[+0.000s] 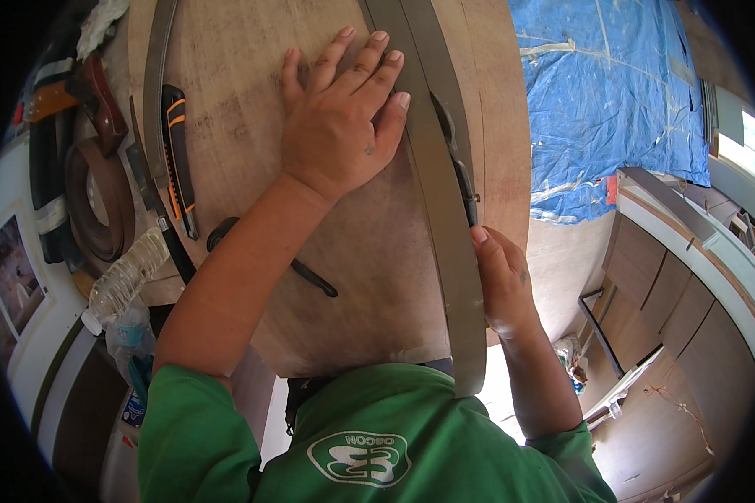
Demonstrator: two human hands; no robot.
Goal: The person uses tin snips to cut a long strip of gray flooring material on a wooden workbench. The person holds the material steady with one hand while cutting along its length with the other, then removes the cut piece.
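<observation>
A long grey-brown strip (439, 226) curves along the right part of a wooden board (361, 277) toward my body. My left hand (340, 126) lies palm down on the board, fingers spread, its fingertips and thumb reaching the strip's left edge. At the strip's right edge, my right hand (505, 281) is closed around the near end of a dark metal scissors-like tool (456, 159). A small screw shows on the tool's side, and its blades point away from me against the strip. My right fingers are mostly hidden below the thumb.
An orange-and-black utility knife (178, 159) and a black-handled tool (315, 278) lie on the board. Left of it are a coiled brown strip (101, 201), a hand saw (101, 105) and plastic bottles (130, 277). A blue tarp (604, 101) spreads at the far right, above wooden cabinets (671, 293).
</observation>
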